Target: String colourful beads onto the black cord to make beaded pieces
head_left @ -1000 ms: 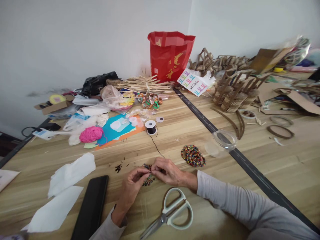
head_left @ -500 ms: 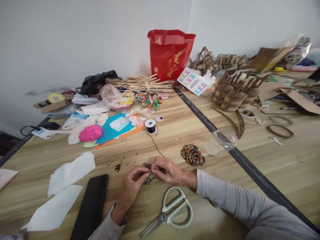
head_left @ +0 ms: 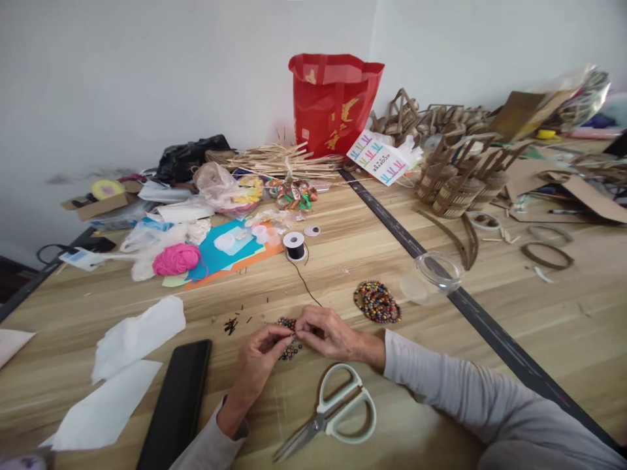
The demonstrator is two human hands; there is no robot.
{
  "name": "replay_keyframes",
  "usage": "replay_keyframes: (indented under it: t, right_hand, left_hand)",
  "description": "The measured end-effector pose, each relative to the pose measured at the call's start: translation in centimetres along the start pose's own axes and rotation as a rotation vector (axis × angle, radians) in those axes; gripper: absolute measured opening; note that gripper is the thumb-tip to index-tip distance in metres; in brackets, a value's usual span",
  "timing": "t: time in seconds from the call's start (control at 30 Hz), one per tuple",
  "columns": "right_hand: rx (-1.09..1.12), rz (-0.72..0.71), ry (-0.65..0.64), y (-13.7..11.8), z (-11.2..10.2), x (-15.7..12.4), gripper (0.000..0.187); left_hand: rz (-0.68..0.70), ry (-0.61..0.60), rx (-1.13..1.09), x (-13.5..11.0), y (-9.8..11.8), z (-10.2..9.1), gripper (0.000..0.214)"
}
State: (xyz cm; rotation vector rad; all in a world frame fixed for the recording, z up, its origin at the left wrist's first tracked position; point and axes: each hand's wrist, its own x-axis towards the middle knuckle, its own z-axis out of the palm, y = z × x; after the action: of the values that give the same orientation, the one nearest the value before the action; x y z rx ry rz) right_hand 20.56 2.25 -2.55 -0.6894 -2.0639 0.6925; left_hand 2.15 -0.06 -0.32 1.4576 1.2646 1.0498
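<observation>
The left hand (head_left: 257,356) and the right hand (head_left: 329,333) are held close together just above the worktop (head_left: 533,339), where loose beads (head_left: 290,353) are clustered beneath and beside the tips of the fingers (head_left: 275,331). On each hand the thumb and forefinger are closed to a pinch, the two pairs of tips set almost against each other; what is pinched between them is too small to be made out. A thin black cord (head_left: 305,286) is led from a spool (head_left: 294,247) to the far side of the right hand, where it is lost from view; whether it is gripped there cannot be told.

To the left of the beads, short black pieces (head_left: 230,326) are strewn. Beyond the right wrist, strings of multicoloured beads (head_left: 377,301) are heaped in loops. Nearer the person, scissors (head_left: 319,418) with pale handles are laid with the blades directed down and to the left. A flat black object (head_left: 175,405) is placed left of the left forearm, with torn white paper (head_left: 140,333) spread beside it. Farther back, pink yarn (head_left: 176,259) is set at the left, a red bag (head_left: 337,108) is stood near the wall, and small baskets (head_left: 453,192) are grouped at the right
</observation>
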Motion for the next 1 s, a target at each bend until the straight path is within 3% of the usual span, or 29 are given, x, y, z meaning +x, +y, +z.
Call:
replay_keyframes:
  t: [1.0]
  right_hand:
    - [0.006, 0.01, -0.065, -0.13, -0.07, 0.05, 0.01]
  left_hand:
    - [0.04, -0.01, 0.069, -0.14, 0.08, 0.04, 0.004]
